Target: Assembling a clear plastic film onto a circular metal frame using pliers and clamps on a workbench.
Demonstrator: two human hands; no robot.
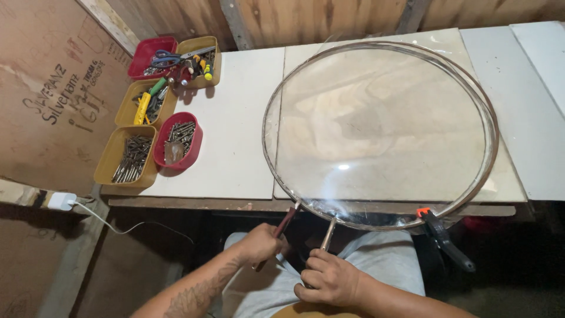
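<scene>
Wooden plank walls closed off the back of the space, and a pale-topped bench [235,147] ran beneath them, carrying everything in reach. Most of its right part was taken by a large round hoop [380,134] with a clear film stretched across it, lying flat so that its near edge overhung the front of the bench, just above the seated person's lap. That overhang seemed deliberate: it let tools come at the rim from below and in front.

A black clamp with an orange tip [442,235] gripped the rim at the near right, apparently to pin the film and ring together.

The left hand [261,242] was wrapped shut around a dark reddish tool handle [283,224] whose far end met the rim. The right hand [327,277] was likewise curled tight on a slimmer metal tool [327,234], also angled up to the rim just beside the first. Held close together, the two tools looked set to work one short stretch of the edge.

At the bench's left end, well apart from the hoop, yellow and red trays [132,156] held nails or screws, scissors and small hand tools, sorted and out of the way. A white charger [60,201] hung plugged in at the left.
</scene>
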